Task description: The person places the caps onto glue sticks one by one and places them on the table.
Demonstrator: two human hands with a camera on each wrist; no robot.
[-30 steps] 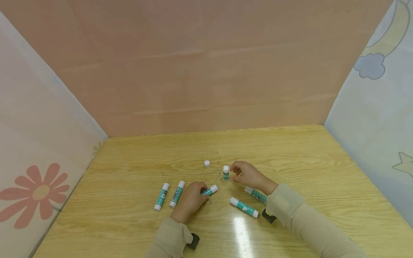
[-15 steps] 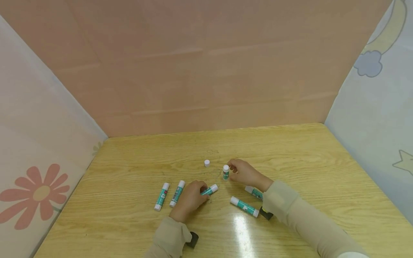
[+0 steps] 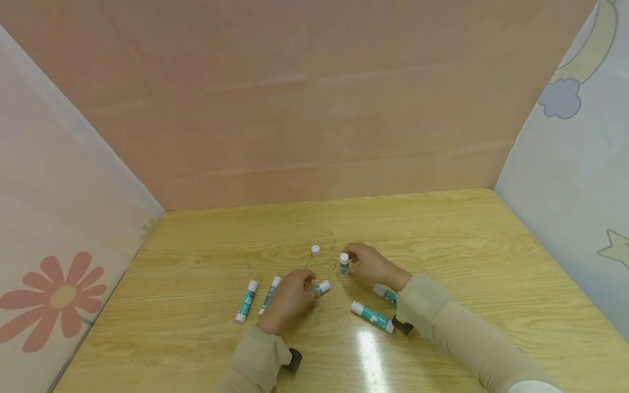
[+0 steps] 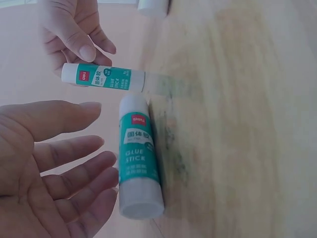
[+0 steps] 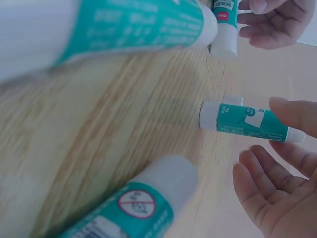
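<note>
A green-and-white glue stick (image 3: 344, 265) stands upright on the table near the middle. My right hand (image 3: 374, 265) pinches it near its top between thumb and index finger, the other fingers loosely bent below in the right wrist view. Left of it, another glue stick (image 4: 137, 158) lies on the table. Beside that one is my left hand (image 3: 290, 299), fingers apart and relaxed; the left wrist view shows a narrow gap between fingertips and stick. In the head view this hand hides part of the lying stick.
Two glue sticks (image 3: 247, 301) lie left of my left hand. Another glue stick (image 3: 372, 316) lies in front of my right hand, and one more (image 3: 385, 292) is partly under the right sleeve. A small white cap (image 3: 315, 250) sits farther back. Fabric walls (image 3: 314, 109) enclose the table.
My right hand has moved left to the standing glue stick and now pinches it. My left hand has shifted slightly, covering a little more of the lying stick.
</note>
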